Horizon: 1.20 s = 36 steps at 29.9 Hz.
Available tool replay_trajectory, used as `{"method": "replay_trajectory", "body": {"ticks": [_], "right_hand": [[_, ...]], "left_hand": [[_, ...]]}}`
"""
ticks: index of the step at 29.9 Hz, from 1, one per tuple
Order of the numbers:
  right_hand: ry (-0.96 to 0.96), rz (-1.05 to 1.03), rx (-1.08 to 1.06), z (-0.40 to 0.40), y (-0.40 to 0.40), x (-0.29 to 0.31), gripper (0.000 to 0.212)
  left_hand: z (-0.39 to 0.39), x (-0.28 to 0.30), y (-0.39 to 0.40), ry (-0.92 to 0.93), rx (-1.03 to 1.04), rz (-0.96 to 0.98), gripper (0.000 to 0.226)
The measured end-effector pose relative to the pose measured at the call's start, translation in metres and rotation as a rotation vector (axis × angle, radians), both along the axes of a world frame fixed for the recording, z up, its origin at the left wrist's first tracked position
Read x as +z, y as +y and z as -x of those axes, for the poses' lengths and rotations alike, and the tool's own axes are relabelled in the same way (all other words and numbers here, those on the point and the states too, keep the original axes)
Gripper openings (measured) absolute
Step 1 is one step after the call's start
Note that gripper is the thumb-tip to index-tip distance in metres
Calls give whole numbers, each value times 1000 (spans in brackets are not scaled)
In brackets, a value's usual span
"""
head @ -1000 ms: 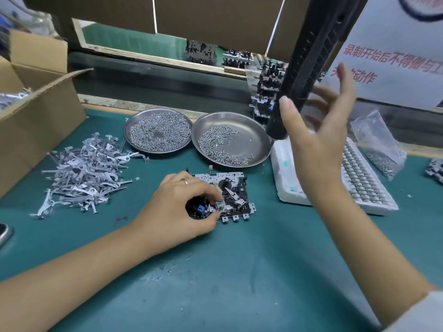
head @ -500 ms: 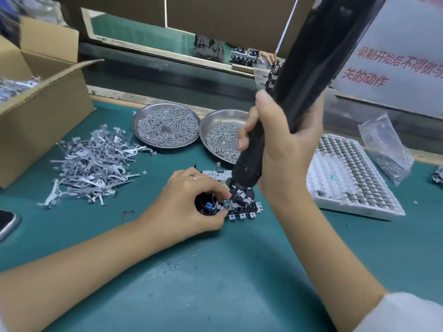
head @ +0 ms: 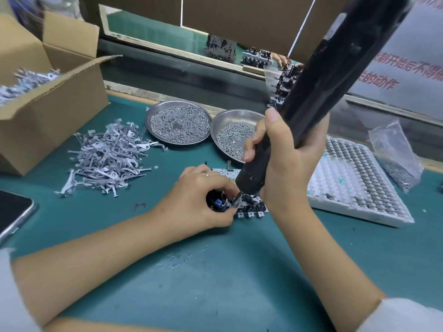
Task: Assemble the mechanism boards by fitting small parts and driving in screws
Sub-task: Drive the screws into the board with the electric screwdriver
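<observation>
A small mechanism board (head: 249, 206) with black and metal parts lies on the green mat at the middle. My left hand (head: 199, 200) curls over its left end and pinches it. My right hand (head: 285, 161) grips the black electric screwdriver (head: 318, 80), which slants down from the upper right. The screwdriver's tip sits on the board just right of my left fingertips. Much of the board is hidden under both hands.
Two steel dishes of screws (head: 178, 123) (head: 231, 137) sit behind the board. A heap of grey metal levers (head: 107, 156) and an open cardboard box (head: 48, 97) are at the left. A white parts tray (head: 354, 183) and a plastic bag (head: 395, 154) lie right; a phone (head: 12, 214) far left.
My right hand closed round the hanging screwdriver and brought it down and left until its tip reached the board. My left hand stayed on the board.
</observation>
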State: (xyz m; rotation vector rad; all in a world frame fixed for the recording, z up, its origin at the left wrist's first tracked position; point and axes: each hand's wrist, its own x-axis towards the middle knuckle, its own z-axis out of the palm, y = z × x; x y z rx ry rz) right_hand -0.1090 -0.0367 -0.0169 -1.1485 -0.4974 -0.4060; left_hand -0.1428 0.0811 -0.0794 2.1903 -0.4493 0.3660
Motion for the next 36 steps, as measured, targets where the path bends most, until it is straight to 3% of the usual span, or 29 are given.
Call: {"method": "replay_trajectory", "body": {"ticks": [28, 36], "right_hand": [[-52, -20, -29, -5, -10, 3, 22], [69, 78, 14, -12, -12, -5, 21]], "left_hand": [[0, -1, 0, 19, 14, -11, 20], [1, -2, 1, 10, 18, -13, 21]]}}
